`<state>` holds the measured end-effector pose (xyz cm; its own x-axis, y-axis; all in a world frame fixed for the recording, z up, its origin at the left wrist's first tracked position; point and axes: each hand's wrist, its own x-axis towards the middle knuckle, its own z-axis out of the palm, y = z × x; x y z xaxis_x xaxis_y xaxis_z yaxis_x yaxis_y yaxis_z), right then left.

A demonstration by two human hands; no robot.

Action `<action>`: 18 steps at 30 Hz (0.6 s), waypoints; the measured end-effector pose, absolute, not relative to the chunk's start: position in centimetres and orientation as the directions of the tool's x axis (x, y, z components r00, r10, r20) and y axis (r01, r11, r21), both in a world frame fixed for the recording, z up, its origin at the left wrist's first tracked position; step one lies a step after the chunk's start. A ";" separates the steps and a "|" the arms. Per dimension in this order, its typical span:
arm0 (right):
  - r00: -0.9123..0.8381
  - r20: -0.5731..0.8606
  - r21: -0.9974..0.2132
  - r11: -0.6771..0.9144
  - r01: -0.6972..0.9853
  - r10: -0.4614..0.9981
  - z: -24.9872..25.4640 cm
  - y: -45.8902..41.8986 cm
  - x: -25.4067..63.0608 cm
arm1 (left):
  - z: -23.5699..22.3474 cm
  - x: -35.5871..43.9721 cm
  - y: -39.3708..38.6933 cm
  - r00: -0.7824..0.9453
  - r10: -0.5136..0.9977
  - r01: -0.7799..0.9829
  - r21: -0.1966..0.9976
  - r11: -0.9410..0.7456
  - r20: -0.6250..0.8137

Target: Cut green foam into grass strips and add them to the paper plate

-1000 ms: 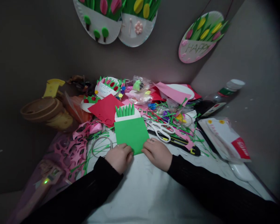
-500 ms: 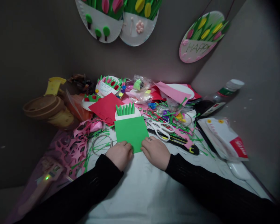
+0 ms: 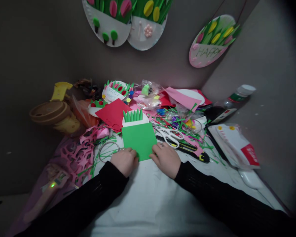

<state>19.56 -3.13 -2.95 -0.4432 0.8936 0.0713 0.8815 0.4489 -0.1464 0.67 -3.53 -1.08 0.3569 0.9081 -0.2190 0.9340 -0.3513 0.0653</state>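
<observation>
My left hand [image 3: 124,161] and right hand [image 3: 165,159] each pinch a near corner of the green sheet [image 3: 139,140], fingers curled onto it. At 12 o'clock beyond it lies a white plate [image 3: 135,120]; scissors [image 3: 169,135] at 2 o'clock.

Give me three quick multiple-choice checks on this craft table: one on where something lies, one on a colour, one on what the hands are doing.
1. Where do the white scissors lie?
A. right of the green sheet
B. on the wall
C. left of the pink cut-out

2. What colour is the sheet under the hands?
A. red
B. green
C. yellow

3. How are the left hand and right hand placed?
A. both lifted off the table
B. one holds the scissors
C. both at the sheet's near edge

Answers: 1 A, the scissors rest just right of the sheet. 2 B, it is plain green. 3 C, the fingers meet its near corners.
</observation>
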 end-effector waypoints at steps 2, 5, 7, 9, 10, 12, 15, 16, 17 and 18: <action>-0.417 0.078 -0.146 0.424 0.894 0.905 -3.1 -3.2 19.8 | -0.8 0.1 -3.4 0.367 0.897 0.929 0.055 -0.365 -0.245; -0.402 0.077 -0.154 0.409 0.900 0.913 -3.4 -3.2 20.4 | -0.2 -0.9 -3.3 0.356 0.883 0.931 0.034 -0.364 -0.306; -0.397 0.081 -0.166 0.405 0.899 0.914 -3.7 -3.1 20.7 | 0.3 -1.4 -3.0 0.343 0.872 0.933 0.018 -0.360 -0.349; -0.401 0.094 -0.188 0.411 0.892 0.911 -4.0 -2.9 21.1 | 0.9 -1.7 -2.8 0.323 0.866 0.935 -0.011 -0.354 -0.382; -0.409 0.101 -0.202 0.421 0.884 0.907 -4.1 -2.8 21.2 | 1.0 -1.8 -2.6 0.321 0.865 0.933 -0.025 -0.358 -0.385; -0.446 0.112 -0.241 0.459 0.855 0.888 -4.2 -2.6 21.5 | 1.2 -1.8 -2.5 0.401 0.845 0.900 -0.020 -0.435 -0.354; -0.561 0.137 -0.287 0.574 0.767 0.817 -4.3 -2.2 21.8 | 1.0 -1.5 -2.7 0.637 0.714 0.748 0.009 -0.663 -0.289; -0.607 0.151 -0.286 0.622 0.729 0.780 -4.4 -2.1 21.8 | 0.8 -1.4 -2.9 0.680 0.674 0.704 0.000 -0.710 -0.287; -0.651 0.169 -0.276 0.669 0.690 0.740 -4.4 -2.1 21.9 | 0.8 -1.2 -3.1 0.696 0.655 0.682 -0.017 -0.731 -0.294; -0.690 0.189 -0.257 0.713 0.652 0.699 -4.4 -2.0 21.9 | 0.7 -1.0 -3.2 0.690 0.657 0.680 -0.038 -0.732 -0.302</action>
<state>21.89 -2.03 -4.41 -0.6898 0.6991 0.1886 0.6525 0.7130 -0.2566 -1.04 -3.25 0.73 0.6905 0.6575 -0.3017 0.6805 -0.7318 -0.0375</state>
